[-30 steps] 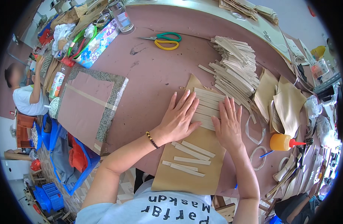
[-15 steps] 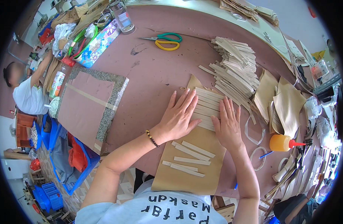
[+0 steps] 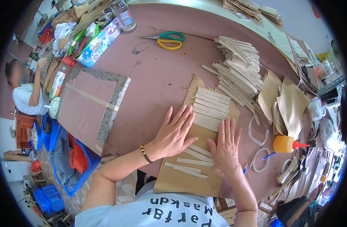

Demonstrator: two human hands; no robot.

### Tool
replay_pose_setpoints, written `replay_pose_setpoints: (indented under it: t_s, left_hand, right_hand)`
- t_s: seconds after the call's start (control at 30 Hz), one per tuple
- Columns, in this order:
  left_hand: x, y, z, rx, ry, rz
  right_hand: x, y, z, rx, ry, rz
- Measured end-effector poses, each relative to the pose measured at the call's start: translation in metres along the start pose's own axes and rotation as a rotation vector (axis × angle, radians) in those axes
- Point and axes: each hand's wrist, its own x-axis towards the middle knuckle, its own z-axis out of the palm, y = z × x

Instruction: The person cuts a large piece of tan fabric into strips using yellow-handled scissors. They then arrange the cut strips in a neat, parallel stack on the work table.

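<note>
A tan sheet of leather-like material lies lengthwise before me on the table. Several pale flat strips sit side by side across its far part. My left hand rests flat with fingers stretched out, its fingertips at the left ends of the nearer strips. At their right ends lies my right hand, also flat and open, with the thumb apart. Neither hand grips anything. Closer to my body, a few loose strips lie unevenly on the sheet, some partly behind my hands.
A large heap of pale strips lies beyond the sheet. Scissors with green and yellow handles are at the back. To the right are tan pieces and a glue bottle. A stone slab lies left. Another person works at far left.
Both hands have slid toward my body along the sheet, uncovering more of the aligned strips. At far left, the other person's arm has drawn back.
</note>
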Motion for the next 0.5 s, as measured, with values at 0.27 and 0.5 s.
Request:
replay_pose_setpoints:
  t_s: [0.27, 0.5]
  left_hand:
    - [-0.005, -0.002, 0.001, -0.001, 0.002, -0.002]
    - [-0.006, 0.001, -0.004, -0.046, 0.001, 0.019]
  right_hand:
    - [-0.003, 0.002, 0.001, -0.032, -0.029, -0.017]
    - [-0.013, -0.005, -0.008, 0.003, -0.041, 0.032]
